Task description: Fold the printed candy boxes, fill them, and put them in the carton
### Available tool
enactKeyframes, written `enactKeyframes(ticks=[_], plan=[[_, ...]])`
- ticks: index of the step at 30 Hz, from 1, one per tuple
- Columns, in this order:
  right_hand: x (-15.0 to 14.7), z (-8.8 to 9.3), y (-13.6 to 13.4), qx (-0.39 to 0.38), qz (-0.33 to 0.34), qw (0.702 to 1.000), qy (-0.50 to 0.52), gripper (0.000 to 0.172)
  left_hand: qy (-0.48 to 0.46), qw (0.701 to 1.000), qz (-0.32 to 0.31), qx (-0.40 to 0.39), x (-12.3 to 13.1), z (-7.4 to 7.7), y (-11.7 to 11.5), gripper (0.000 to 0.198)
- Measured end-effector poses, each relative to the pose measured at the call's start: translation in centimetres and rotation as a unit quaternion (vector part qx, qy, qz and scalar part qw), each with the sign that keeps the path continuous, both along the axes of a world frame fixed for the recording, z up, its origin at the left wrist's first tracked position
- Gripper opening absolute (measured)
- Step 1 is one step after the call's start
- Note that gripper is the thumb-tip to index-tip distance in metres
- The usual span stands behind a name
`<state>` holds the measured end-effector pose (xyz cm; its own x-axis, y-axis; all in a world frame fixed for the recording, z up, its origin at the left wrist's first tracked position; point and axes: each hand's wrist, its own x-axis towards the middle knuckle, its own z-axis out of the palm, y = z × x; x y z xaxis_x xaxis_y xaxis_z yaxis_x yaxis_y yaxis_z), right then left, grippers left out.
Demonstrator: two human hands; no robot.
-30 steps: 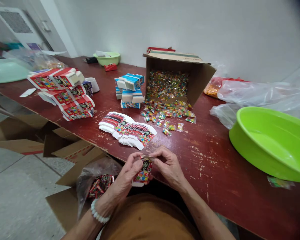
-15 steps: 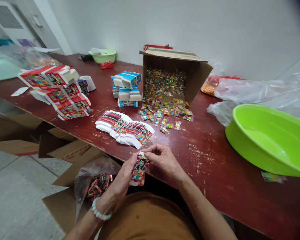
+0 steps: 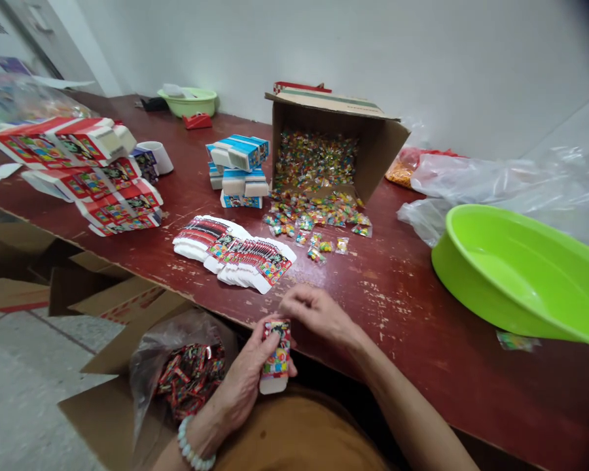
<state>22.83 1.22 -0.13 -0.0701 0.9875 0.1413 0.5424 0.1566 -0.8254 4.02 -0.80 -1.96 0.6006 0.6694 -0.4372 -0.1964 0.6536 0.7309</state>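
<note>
My left hand (image 3: pixel 248 366), with a bead bracelet at its wrist, holds a small red printed box (image 3: pixel 276 350) upright at the table edge, its lower white flap sticking out. Just above and right of the box is my right hand (image 3: pixel 319 314), its fingers bent together and apart from the box; whether anything is between them is hidden. A fanned row of flat red and white boxes (image 3: pixel 240 252) lies beyond my hands. Behind it, wrapped candies (image 3: pixel 319 209) spill from a cardboard box (image 3: pixel 385 154) lying on its side.
Bundled red boxes (image 3: pixel 120 206) stand at left, bundled blue boxes (image 3: pixel 245 183) in the middle. A green basin (image 3: pixel 510 275) and plastic bags (image 3: pixel 495 180) are on the right. Below the table at left, a lined carton holds many small red packs (image 3: pixel 191 379).
My right hand has come away from the top of the box. My left hand has brought the box slightly lower, with its thumb across the front. The view has shifted a little right.
</note>
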Motion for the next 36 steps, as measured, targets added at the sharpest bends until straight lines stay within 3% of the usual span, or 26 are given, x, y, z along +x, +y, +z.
enactKeyframes(ticks=[3, 5, 9, 11, 14, 16, 18, 20, 22, 25, 28, 31, 34, 36], plan=[[3.1, -1.6, 3.1, -0.015, -0.224, 0.971, -0.086, 0.02, -0.038, 0.996, -0.019, -0.077, -0.8, -0.9, -1.0, 0.037], [4.8, -2.4, 4.8, -0.025, -0.297, 0.946, -0.128, 0.024, -0.027, 0.994, -0.027, -0.1, -1.9, -1.5, -0.9, 0.036], [6.1, -3.6, 6.0, -0.047, -0.327, 0.93, -0.164, 0.024, 0.068, 0.995, -0.071, 0.012, -5.4, -1.9, 1.3, 0.033], [6.3, -4.0, 5.8, -0.049, -0.323, 0.93, -0.166, 0.022, 0.132, 0.974, -0.166, 0.076, -7.0, -1.6, 2.7, 0.033], [6.1, -4.1, 4.8, -0.045, -0.311, 0.937, -0.153, 0.018, 0.214, 0.915, -0.325, 0.103, -8.4, -0.8, 4.1, 0.028], [5.3, -3.8, 3.4, -0.035, -0.278, 0.957, -0.076, 0.019, 0.223, 0.903, -0.353, 0.101, -8.4, -0.3, 4.4, 0.025], [3.9, -3.1, 1.6, -0.046, -0.205, 0.975, 0.075, 0.023, 0.185, 0.927, -0.311, 0.095, -7.7, 0.1, 4.3, 0.028], [1.9, -2.1, -0.3, -0.081, -0.106, 0.969, 0.209, 0.02, 0.135, 0.956, -0.241, 0.095, -6.5, 0.5, 4.1, 0.034], [-0.1, -1.0, -1.9, -0.087, -0.032, 0.971, 0.22, 0.012, 0.108, 0.969, -0.189, 0.118, -5.3, 0.8, 3.7, 0.035], [-2.0, 0.2, -3.1, -0.009, 0.026, 0.992, 0.121, 0.017, 0.119, 0.962, -0.167, 0.182, -3.7, 1.2, 3.2, 0.026], [-2.9, 0.7, -3.2, 0.022, 0.043, 0.996, 0.076, 0.028, 0.152, 0.944, -0.169, 0.24, -2.7, 1.4, 2.9, 0.026], [-3.4, 0.9, -3.2, -0.02, 0.046, 0.99, 0.135, 0.033, 0.156, 0.939, -0.153, 0.264, -2.2, 1.5, 2.8, 0.034], [-3.4, 1.1, -3.0, -0.017, -0.028, 0.982, 0.186, 0.013, 0.143, 0.95, -0.131, 0.245, -2.1, 1.7, 2.7, 0.037], [-3.0, 1.1, -2.8, -0.001, -0.084, 0.977, 0.196, 0.013, 0.116, 0.963, -0.105, 0.218, -2.1, 1.9, 2.5, 0.04]])
